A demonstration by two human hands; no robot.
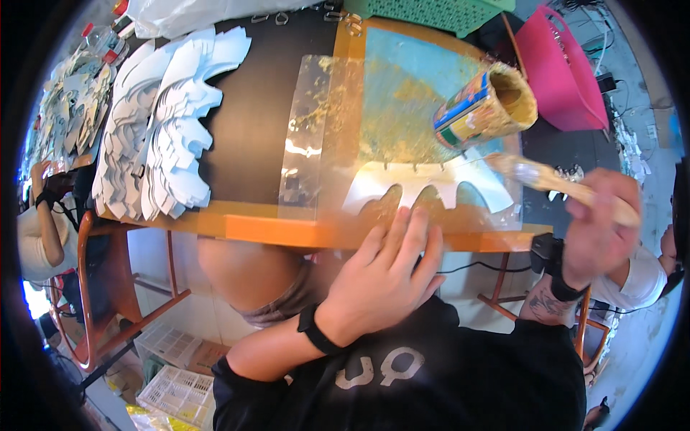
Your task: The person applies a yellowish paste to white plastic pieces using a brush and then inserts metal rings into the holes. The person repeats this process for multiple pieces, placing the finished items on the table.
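Observation:
My left hand [388,269] lies flat with fingers together at the near edge of the orange table [287,231], its fingertips on the lower rim of a white scalloped cut-out piece [424,183]. That piece rests on a clear plastic sheet [309,144] smeared with yellow glue. My right hand [600,215] grips the wooden handle of a glue-coated brush [535,174], whose bristles hover over the right end of the white piece. A glue-crusted tin can [485,108] lies tilted just behind the brush.
Stacks of white cut-out shapes [162,129] cover the left of the table. A green basket [431,13] and a pink tub [564,68] stand at the back right. Other people sit at far left [39,230] and far right [640,276]. White crates [176,391] lie on the floor.

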